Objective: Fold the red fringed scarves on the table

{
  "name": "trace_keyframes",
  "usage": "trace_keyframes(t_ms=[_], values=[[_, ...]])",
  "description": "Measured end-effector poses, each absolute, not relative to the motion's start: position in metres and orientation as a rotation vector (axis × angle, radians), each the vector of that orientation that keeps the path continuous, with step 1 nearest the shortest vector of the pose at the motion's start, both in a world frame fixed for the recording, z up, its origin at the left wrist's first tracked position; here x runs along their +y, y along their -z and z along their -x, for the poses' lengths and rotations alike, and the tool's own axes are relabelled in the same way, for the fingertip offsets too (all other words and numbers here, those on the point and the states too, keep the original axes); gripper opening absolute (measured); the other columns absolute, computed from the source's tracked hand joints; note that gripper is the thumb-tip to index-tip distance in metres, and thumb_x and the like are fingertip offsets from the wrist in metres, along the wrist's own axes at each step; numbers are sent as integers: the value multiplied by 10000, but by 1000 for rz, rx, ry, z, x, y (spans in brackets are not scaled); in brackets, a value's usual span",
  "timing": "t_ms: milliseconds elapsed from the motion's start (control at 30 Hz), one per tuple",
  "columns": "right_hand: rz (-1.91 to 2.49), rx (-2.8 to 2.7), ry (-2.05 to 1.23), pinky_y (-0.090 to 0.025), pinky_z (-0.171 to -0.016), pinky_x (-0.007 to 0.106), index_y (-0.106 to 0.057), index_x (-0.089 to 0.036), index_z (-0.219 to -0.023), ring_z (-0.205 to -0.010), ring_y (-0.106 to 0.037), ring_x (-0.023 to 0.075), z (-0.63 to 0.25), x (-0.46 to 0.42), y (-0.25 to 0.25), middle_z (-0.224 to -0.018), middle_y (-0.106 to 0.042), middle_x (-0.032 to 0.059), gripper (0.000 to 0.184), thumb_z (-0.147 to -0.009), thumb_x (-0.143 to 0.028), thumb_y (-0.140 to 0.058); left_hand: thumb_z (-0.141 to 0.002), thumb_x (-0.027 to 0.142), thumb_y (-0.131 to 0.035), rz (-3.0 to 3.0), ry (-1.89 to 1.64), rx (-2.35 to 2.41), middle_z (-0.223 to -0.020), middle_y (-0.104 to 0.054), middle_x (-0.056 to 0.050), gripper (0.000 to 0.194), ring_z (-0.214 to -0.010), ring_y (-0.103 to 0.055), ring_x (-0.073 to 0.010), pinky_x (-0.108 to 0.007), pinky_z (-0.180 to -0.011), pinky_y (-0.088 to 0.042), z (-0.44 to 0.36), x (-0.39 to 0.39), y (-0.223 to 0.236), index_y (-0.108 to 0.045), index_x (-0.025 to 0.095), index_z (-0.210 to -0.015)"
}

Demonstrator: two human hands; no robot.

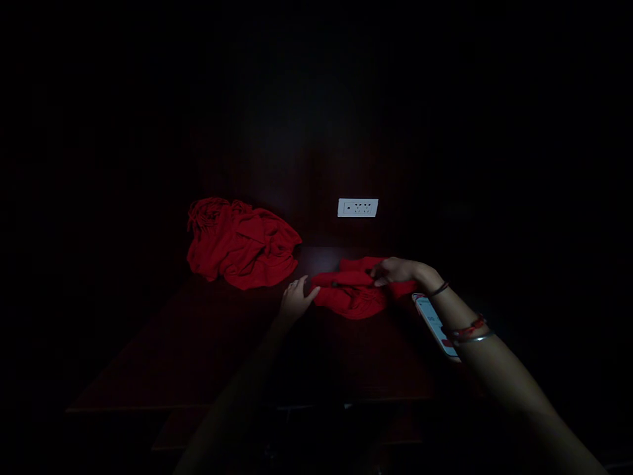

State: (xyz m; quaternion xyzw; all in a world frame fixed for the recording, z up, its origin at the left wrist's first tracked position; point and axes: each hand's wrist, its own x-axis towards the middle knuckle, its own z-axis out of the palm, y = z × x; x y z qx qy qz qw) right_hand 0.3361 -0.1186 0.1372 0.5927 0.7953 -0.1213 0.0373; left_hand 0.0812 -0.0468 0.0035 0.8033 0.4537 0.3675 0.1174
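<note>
A red fringed scarf (353, 303) lies bunched and partly folded on the dark table, with a raised fold along its middle. My right hand (394, 270) reaches over it from the right, its fingers bent down and closed on the red cloth; the fingertips are partly in shadow. At the scarf's left end is my left hand (295, 300), thumb and fingers apart, the thumb touching the cloth's edge. A second red fringed scarf (244, 247) sits in a loose heap farther back on the left, apart from both hands.
A phone with a lit screen (435, 324) lies under my right forearm. On the dark back wall is a white socket plate (357, 208). The dark reddish table (163, 369) has its front edge near me. Most of the surroundings are too dark to make out.
</note>
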Motion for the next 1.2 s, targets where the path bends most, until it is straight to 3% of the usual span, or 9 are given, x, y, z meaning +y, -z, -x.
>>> trace_keyframes(t_ms=[200,300,467,567,733,867,1033,1200], values=[[-1903,2825,-6,-363,-792,277,-526,-113,-1028,-918,-495,180,-283,-94,-121,-1015,-541,118,344,-735,-290,-489,-679,153,-480,-2086,-1068,1191,-831,-612,-43,196,-784,-560,-162,-268,-714,-425,-92,-51,-4,-558,165,-859],[-1722,2924,165,-366,-783,271,-537,-138,-1018,-909,-496,173,-265,-84,-112,-1008,-543,97,368,-694,-313,-536,-676,147,-436,-1911,-1161,1052,-755,-614,-21,164,-722,-566,-144,-246,-666,-438,-88,-54,-10,-559,152,-784],[-1549,2975,502,-390,-633,221,-586,-138,-903,-679,-530,119,-258,-86,-115,-766,-602,26,261,-713,-295,-498,-683,199,-418,-1804,-1204,982,-707,-601,-22,157,-703,-561,-153,-244,-627,-444,-80,-56,-37,-540,120,-743],[-1613,3092,422,-374,-614,212,-574,-127,-870,-664,-511,107,-260,-92,-126,-750,-588,20,226,-758,-252,-422,-697,179,-404,-1910,-1222,1040,-720,-593,-19,160,-708,-554,-155,-249,-634,-441,-73,-57,-64,-540,125,-761],[-1860,3319,-253,-350,-710,229,-515,-134,-847,-772,-476,124,-257,-108,-161,-825,-537,53,236,-820,-225,-298,-696,123,-440,-2467,-1244,1340,-925,-544,-55,241,-847,-517,-192,-278,-732,-407,-64,-62,-104,-535,177,-910],[-1792,3133,-616,-343,-680,235,-480,-154,-878,-746,-451,134,-259,-121,-196,-859,-500,64,194,-815,-195,-301,-716,162,-451,-2645,-1057,1621,-963,-517,-80,307,-809,-532,-209,-288,-682,-424,-66,-64,-118,-493,201,-1018],[-1758,2838,-745,-320,-591,220,-491,-152,-869,-646,-437,119,-283,-137,-222,-828,-505,54,164,-778,-172,-357,-692,154,-477,-2691,-957,1716,-936,-539,-87,342,-813,-540,-221,-312,-696,-426,-52,-55,-136,-492,209,-1029],[-1744,2900,-582,-329,-583,204,-531,-143,-859,-640,-465,110,-298,-146,-226,-763,-543,44,226,-808,-225,-328,-651,121,-475,-2810,-835,1619,-895,-582,-71,427,-789,-552,-203,-272,-697,-426,-20,-34,-161,-475,180,-1074]])
